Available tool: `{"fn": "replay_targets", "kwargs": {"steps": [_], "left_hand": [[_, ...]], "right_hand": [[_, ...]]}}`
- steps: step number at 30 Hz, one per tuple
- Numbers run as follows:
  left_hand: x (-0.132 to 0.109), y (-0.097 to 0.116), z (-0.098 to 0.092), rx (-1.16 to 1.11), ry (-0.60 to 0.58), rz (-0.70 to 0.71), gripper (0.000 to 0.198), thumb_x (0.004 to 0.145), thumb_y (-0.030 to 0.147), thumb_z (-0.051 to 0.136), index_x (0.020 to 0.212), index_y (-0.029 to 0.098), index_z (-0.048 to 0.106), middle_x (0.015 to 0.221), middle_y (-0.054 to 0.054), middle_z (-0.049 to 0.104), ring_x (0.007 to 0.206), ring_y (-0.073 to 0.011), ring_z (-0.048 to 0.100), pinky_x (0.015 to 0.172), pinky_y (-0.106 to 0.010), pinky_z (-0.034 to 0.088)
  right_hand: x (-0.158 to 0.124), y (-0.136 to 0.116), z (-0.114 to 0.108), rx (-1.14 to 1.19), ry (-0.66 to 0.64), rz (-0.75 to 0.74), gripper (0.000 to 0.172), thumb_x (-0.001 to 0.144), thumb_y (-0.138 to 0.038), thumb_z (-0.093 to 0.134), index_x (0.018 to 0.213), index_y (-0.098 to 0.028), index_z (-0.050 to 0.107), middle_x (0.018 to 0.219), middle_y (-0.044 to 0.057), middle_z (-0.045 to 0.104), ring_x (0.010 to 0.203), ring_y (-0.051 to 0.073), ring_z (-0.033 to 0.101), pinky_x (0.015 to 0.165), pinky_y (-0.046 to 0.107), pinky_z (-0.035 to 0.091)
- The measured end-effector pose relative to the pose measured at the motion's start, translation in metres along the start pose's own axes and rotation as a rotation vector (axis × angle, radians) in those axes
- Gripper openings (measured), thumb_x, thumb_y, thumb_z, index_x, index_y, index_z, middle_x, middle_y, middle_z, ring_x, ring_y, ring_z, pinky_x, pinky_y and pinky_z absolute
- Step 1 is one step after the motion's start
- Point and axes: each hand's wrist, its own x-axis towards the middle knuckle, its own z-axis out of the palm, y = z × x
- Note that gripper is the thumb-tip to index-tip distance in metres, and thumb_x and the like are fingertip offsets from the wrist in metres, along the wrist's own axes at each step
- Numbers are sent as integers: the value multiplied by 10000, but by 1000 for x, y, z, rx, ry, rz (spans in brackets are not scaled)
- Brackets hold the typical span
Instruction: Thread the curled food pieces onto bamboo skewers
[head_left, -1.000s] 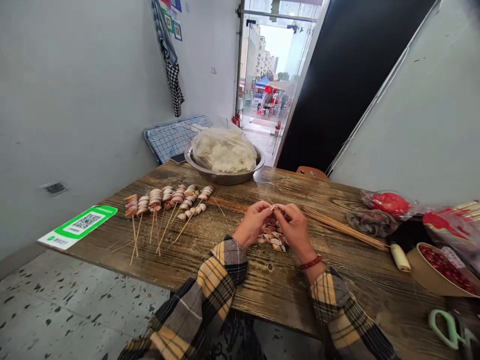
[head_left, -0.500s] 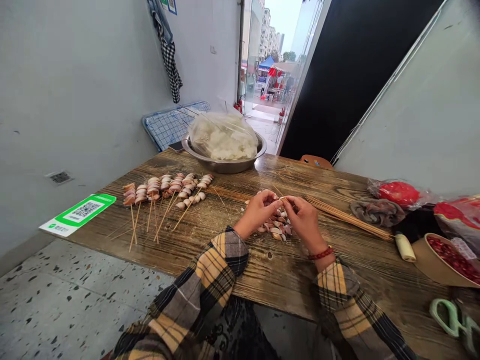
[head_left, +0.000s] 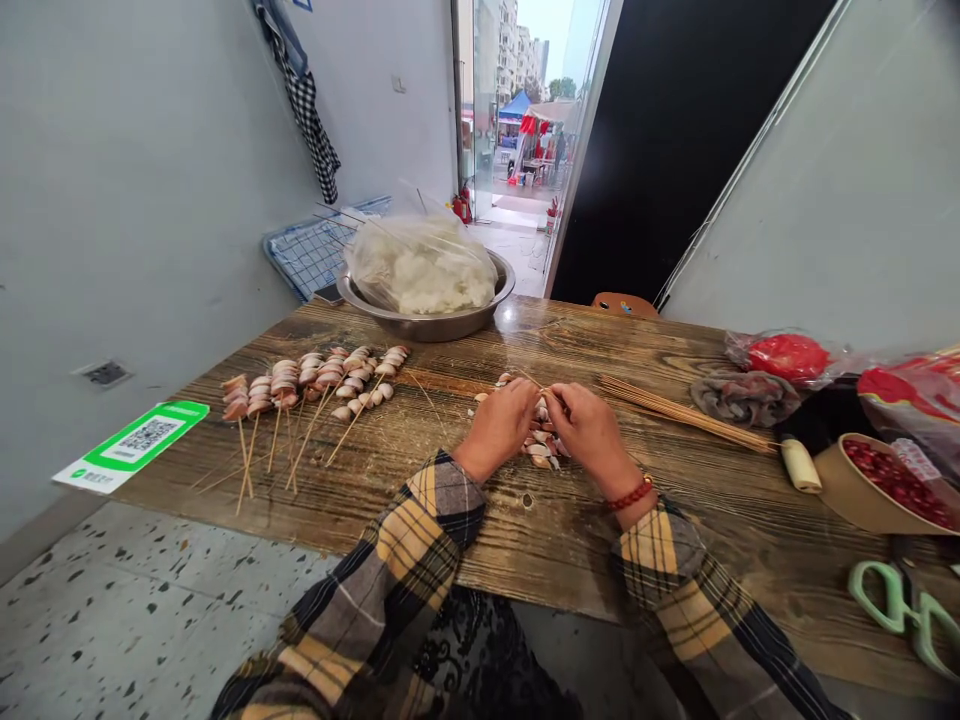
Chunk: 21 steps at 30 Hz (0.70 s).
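Over a pile of garlic cloves (head_left: 541, 448), my left hand (head_left: 501, 425) and my right hand (head_left: 590, 432) meet with their fingertips pinched together. A thin bamboo skewer (head_left: 529, 377) pokes out between them, slanting up to the left. My right fingers close on the skewer. Whatever my left fingers pinch is hidden behind them. To the left, several finished garlic skewers (head_left: 330, 372) lie in a row, threaded ends at the back and bare sticks toward the table's front edge.
Loose bamboo skewers (head_left: 690, 415) lie right of my hands. A metal bowl (head_left: 435, 327) with a bagged pale mass (head_left: 435, 270) stands at the back. Farther right are a grey cloth (head_left: 744, 398), a tub of red fruit (head_left: 847, 490) and green-handled scissors (head_left: 892, 600). A QR-code card (head_left: 139, 445) lies left.
The view has shifted slightly to the right. My hands have drawn closer together, with the fingers bent further over the skewer, and the left fingertips have become hidden.
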Motion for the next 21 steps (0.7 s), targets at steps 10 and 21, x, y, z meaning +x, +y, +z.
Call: {"fn": "replay_targets", "kwargs": {"steps": [10,21], "left_hand": [[10,-14,-8,-400,273,-383,330,897,367,445,630,177,481,577,27,467,569,-109,438,550,-229,350],[6,-11,-2,-638,-59,-177,270,807,283,602,1030,172,708,910,-55,654,850,-167,586,766,-277,465]], "right_hand": [[2,6,-1,154,34,29,288,953,-336,418,932,-194,668,883,71,698,811,193,626,727,282,431],[0,4,1,208,24,27,311,954,-359,406,936,-192,668,884,71,698,811,197,621,714,285,428]]}}
